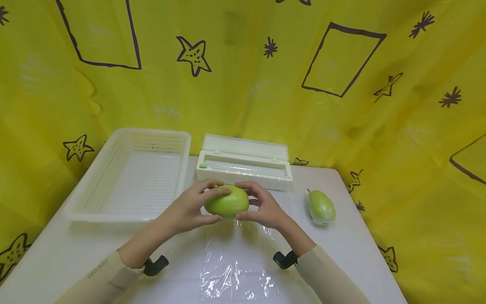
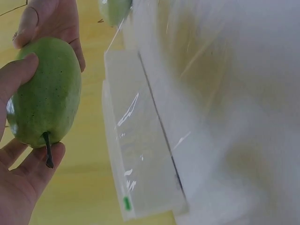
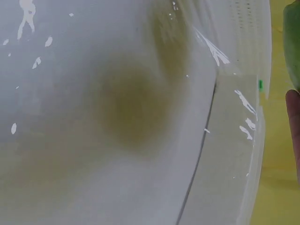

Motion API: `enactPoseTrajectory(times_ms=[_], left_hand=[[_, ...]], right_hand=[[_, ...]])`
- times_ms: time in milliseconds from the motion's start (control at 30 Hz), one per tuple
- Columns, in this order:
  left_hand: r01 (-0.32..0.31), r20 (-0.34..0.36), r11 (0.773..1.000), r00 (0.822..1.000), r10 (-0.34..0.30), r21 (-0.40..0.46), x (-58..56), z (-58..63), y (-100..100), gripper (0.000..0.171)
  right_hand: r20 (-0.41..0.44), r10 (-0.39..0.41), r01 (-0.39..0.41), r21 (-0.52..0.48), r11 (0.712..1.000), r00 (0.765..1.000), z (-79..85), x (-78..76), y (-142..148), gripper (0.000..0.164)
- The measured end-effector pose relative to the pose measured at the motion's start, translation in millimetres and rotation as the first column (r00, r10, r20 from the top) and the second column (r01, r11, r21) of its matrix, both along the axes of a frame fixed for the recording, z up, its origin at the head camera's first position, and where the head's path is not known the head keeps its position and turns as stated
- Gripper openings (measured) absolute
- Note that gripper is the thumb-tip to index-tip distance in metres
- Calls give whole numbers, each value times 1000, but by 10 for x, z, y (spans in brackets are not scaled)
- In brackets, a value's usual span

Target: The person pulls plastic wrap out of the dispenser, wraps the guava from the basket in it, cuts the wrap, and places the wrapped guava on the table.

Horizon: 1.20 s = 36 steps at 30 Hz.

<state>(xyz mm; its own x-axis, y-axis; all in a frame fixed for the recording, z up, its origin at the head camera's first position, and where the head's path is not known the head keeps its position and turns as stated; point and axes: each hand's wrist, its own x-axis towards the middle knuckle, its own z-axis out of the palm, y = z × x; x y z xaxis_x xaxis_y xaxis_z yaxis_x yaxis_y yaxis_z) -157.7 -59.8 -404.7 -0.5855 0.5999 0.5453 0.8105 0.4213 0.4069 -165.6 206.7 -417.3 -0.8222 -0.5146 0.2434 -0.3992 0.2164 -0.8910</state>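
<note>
Both hands hold a green oval fruit (image 1: 229, 202) up over the table, in front of a plastic wrap dispenser (image 1: 243, 179). My left hand (image 1: 193, 207) grips its left end, and my right hand (image 1: 265, 207) its right end. In the left wrist view the fruit (image 2: 49, 93) has a short dark stem pointing at the left palm. Beneath it, a sheet of clear plastic wrap (image 1: 235, 270) runs from the dispenser over the tabletop. The dispenser's lid stands open and a roll shows inside. Only an edge of the fruit (image 3: 293, 47) and a finger show in the right wrist view.
A second green fruit (image 1: 320, 207), wrapped in clear film, lies on the table at the right. The large white plastic basket (image 1: 110, 217) stands at the left. Yellow patterned cloth (image 1: 235, 93) hangs behind and beside the white table (image 1: 341, 253).
</note>
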Motion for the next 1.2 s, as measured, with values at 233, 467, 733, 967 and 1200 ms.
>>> enactPoseTrajectory(times_ms=[233, 467, 733, 967, 1200], left_hand=[[44, 50, 999, 998, -43, 0, -16, -134, 228, 66], [88, 84, 996, 993, -88, -1, -31, -254, 449, 64], [108, 163, 993, 982, -100, -43, -24, -429, 611, 64], [106, 221, 992, 971, -87, -75, -20, -550, 691, 64], [100, 243, 989, 968, -71, -107, 12, -615, 711, 66]], right_hand=[[14, -57, 56, 57, 997, 998, -78, 100, 225, 71], [44, -82, 78, 86, 993, 996, -156, 175, 445, 65], [92, -102, 90, 124, 988, 991, -272, 254, 582, 65], [95, -114, 96, 183, 978, 989, -212, 337, 578, 65], [85, -100, 81, 209, 975, 991, -89, 438, 516, 63]])
